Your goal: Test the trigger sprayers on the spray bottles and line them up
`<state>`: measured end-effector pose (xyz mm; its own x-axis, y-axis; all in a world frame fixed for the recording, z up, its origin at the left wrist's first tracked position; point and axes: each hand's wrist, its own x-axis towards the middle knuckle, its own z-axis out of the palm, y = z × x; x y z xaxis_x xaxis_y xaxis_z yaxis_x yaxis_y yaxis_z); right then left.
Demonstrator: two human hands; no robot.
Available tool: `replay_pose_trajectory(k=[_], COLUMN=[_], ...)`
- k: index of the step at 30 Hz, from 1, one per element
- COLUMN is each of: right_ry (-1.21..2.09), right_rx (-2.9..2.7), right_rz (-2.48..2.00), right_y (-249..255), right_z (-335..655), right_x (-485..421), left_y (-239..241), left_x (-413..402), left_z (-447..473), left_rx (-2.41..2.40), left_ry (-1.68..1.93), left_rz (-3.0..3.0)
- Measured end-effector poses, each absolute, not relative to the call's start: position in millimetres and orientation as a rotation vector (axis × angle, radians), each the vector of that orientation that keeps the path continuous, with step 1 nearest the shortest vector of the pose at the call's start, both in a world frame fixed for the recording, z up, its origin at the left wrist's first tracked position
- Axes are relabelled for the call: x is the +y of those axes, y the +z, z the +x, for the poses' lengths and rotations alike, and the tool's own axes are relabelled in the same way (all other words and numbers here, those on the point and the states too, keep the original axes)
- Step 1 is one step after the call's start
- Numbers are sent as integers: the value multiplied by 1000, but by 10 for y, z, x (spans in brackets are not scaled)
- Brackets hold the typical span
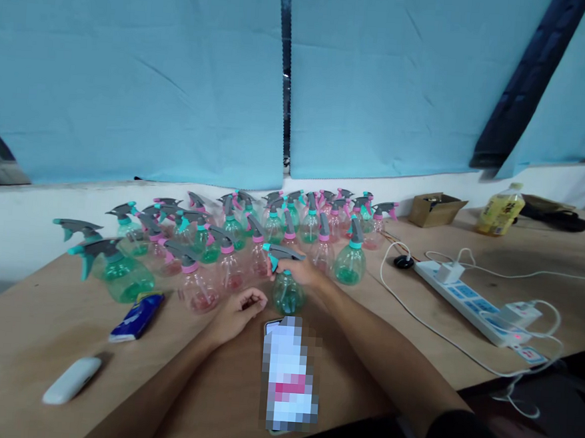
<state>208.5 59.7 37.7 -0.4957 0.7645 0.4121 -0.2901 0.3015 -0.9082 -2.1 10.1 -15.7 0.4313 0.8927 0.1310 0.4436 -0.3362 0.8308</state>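
My right hand (299, 267) is wrapped round the neck and grey-and-teal trigger head of a clear green spray bottle (288, 297), which stands upright on the table. Beside it to the left, my left hand (243, 309) rests on the table with its fingers curled in and nothing visible in them. Close to that hand stands a pink spray bottle (200, 292) with a grey-and-pink head. Just in front of the held bottle lies a phone (288, 379) with its lit screen blurred out. Another green spray bottle (350, 266) stands to the right of my right hand.
Several more pink and green spray bottles (234, 231) crowd the back of the table (364, 344). At left lie a blue packet (138, 317) and a white rounded case (71, 380). A power strip (467, 304) with cables, a small carton (436, 210) and a yellow drink bottle (501, 210) are at right.
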Motion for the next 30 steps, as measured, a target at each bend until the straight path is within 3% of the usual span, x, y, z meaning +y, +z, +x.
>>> replay_pose_trajectory(k=[30], right_ry=[1211], right_rx=[-1650], right_rz=[-482], right_y=[304], right_z=[2214], right_x=[653], left_y=[-137], left_x=[53], left_z=[10], left_rx=[1112], left_ry=[758], left_rz=[2063])
